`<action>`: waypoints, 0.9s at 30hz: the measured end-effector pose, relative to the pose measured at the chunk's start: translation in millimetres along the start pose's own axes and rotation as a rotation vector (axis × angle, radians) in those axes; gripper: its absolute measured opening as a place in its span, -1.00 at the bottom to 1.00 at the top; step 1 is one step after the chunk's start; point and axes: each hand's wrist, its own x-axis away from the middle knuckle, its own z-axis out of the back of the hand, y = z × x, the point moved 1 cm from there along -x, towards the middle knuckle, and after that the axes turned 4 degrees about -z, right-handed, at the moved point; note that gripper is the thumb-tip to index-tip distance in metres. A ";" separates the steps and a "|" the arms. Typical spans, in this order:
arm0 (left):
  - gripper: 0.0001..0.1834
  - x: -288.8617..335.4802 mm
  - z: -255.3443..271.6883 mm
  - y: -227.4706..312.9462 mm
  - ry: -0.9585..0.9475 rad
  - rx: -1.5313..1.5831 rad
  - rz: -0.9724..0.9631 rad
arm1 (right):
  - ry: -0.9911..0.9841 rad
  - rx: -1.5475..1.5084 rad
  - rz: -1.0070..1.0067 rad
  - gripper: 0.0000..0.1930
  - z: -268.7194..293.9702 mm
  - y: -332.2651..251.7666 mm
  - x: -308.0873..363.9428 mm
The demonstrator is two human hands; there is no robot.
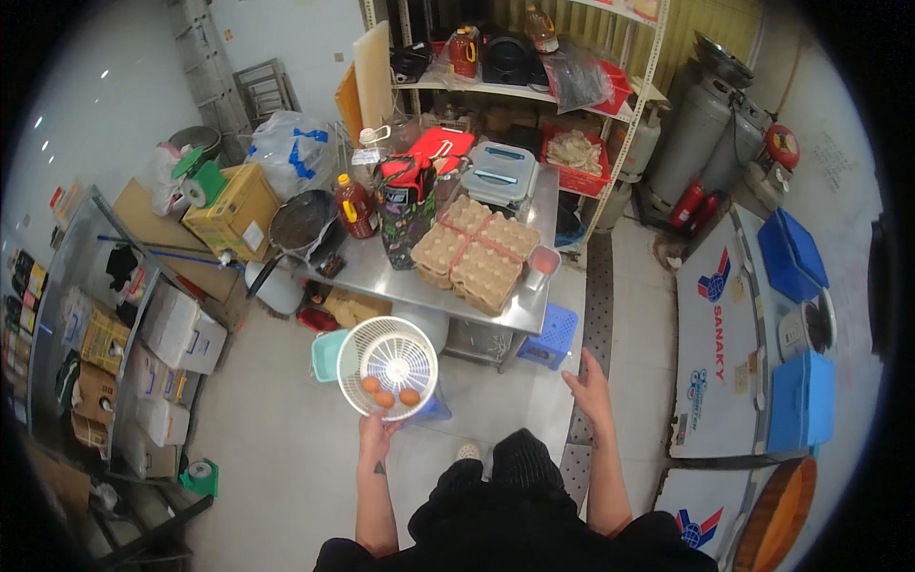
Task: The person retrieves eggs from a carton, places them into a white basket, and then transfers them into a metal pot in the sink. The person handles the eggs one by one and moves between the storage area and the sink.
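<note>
My left hand (377,437) grips the near rim of a white plastic basket (427,355) with slotted sides. Several brown eggs (409,397) lie in the basket, gathered toward my hand. Out to the right, my right hand (590,389) is open and holds nothing, its fingers apart, nearest a blue plastic stool (556,336). Ahead, a stack of cardboard egg trays (477,250), tied with red string, sits at the near edge of a steel table (381,271). A pink-and-clear cup (543,267) stands beside the trays.
The table also bears a patterned bag (404,224), a sauce bottle (355,206), a black pan (302,224) and a lidded clear container (500,173). White chest freezers (705,381) line the right; gas cylinders (694,133) stand behind. Shelving (157,343) holds boxes at left.
</note>
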 end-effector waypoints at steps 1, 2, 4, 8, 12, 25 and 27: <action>-0.41 -32.3 -8.9 5.5 0.006 0.051 -0.028 | 0.004 0.063 0.024 -0.10 -1.7 -0.7 -31.2; -0.41 -65.2 -17.0 10.4 0.023 0.087 -0.048 | 0.016 0.111 0.066 -0.08 -4.7 -2.6 -64.2; -0.40 -126.4 -31.8 15.9 0.072 0.128 -0.059 | -0.001 0.194 0.044 0.06 -17.9 -8.5 -136.4; -0.37 -209.7 -56.1 26.9 0.191 0.133 -0.061 | 0.078 0.368 0.219 0.29 -54.1 -30.4 -267.0; -0.31 -257.2 -85.5 39.4 0.245 0.273 -0.066 | -0.112 0.447 0.143 0.28 -71.9 -40.3 -337.7; -0.44 -323.9 -85.8 88.4 0.357 0.219 -0.050 | 0.057 0.553 0.034 0.04 -45.4 -44.5 -449.5; -0.46 -325.8 -79.7 93.5 0.357 0.174 -0.058 | 0.082 0.540 0.017 0.05 -51.4 -42.6 -490.0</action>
